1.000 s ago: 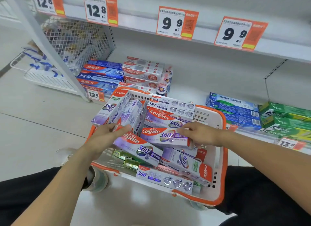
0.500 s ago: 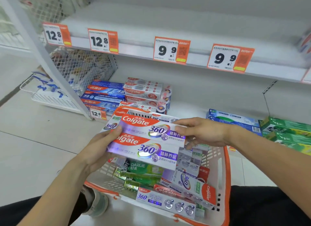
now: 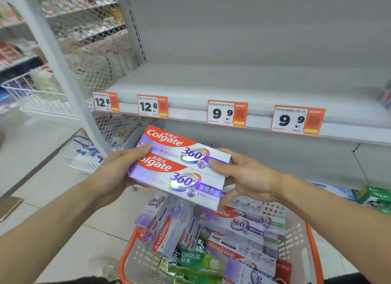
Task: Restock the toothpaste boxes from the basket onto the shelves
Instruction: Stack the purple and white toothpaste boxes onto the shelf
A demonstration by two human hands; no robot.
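Two purple-and-white Colgate 360 toothpaste boxes (image 3: 179, 167) lie side by side in the air above the basket, held between both hands. My left hand (image 3: 118, 169) grips their left ends, thumb on top. My right hand (image 3: 243, 178) grips their right ends. Below them stands the white basket with an orange rim (image 3: 313, 247), filled with several more Colgate boxes (image 3: 237, 226) and a green Darlie box (image 3: 196, 260). In front is a bare white shelf (image 3: 243, 83) with orange price tags (image 3: 226, 113) reading 12.8 and 9.9.
A white upright post (image 3: 57, 61) and wire mesh panel (image 3: 95, 57) bound the shelf on the left. Green boxes (image 3: 376, 197) sit on the lower shelf at right. A blurred item (image 3: 385, 95) stands at the shelf's far right. A wire rack (image 3: 36, 93) is at left.
Both hands lifted the two boxes out of the basket and raised them toward the 12.8/9.9 shelf. The view tilted up, so the bare shelf now fills the frame.
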